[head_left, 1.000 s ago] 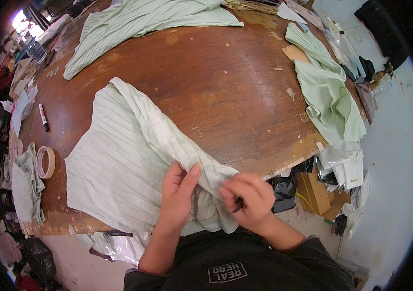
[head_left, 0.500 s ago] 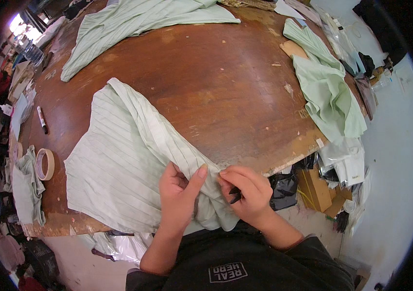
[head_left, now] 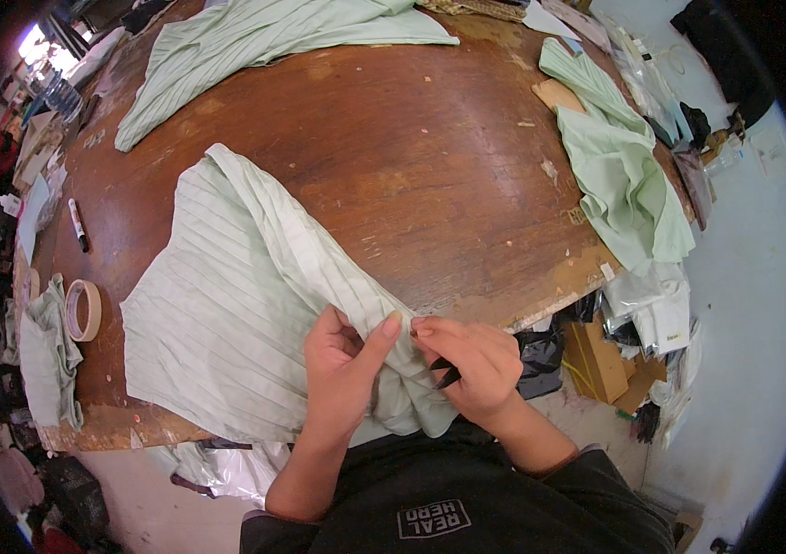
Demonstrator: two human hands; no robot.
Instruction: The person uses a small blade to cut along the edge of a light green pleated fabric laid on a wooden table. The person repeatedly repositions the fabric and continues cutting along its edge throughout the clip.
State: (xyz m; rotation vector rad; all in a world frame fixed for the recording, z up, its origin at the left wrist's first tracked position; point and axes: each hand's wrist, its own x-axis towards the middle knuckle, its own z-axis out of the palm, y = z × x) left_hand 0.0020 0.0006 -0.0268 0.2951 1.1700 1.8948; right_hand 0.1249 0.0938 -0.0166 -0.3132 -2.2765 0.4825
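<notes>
A pale green pleated garment piece (head_left: 217, 277) lies over the near left part of the table, one edge folded over in a long strip. My left hand (head_left: 347, 365) is closed on that strip, thumb on top, near the cloth's right end. Close beside it, my right hand (head_left: 471, 360) has its thumb and finger pinched at the cloth's edge; what lies between the fingertips is too small to make out. Tucked in the same hand is a small black tool (head_left: 446, 373) with two pointed tips, apparently thread snips, mostly hidden by the palm.
The brown wooden table (head_left: 393, 175) has a worn edge. More green cloth lies at its far side (head_left: 254, 42) and at the right (head_left: 619, 175). A tape roll (head_left: 84, 311), a marker (head_left: 78, 225) and a folded cloth (head_left: 49, 355) are at left. A cardboard box (head_left: 596, 360) stands below, right.
My right hand has shifted slightly up and right, and the black tips show more apart. The left hand keeps its grip on the cloth, nearly unmoved.
</notes>
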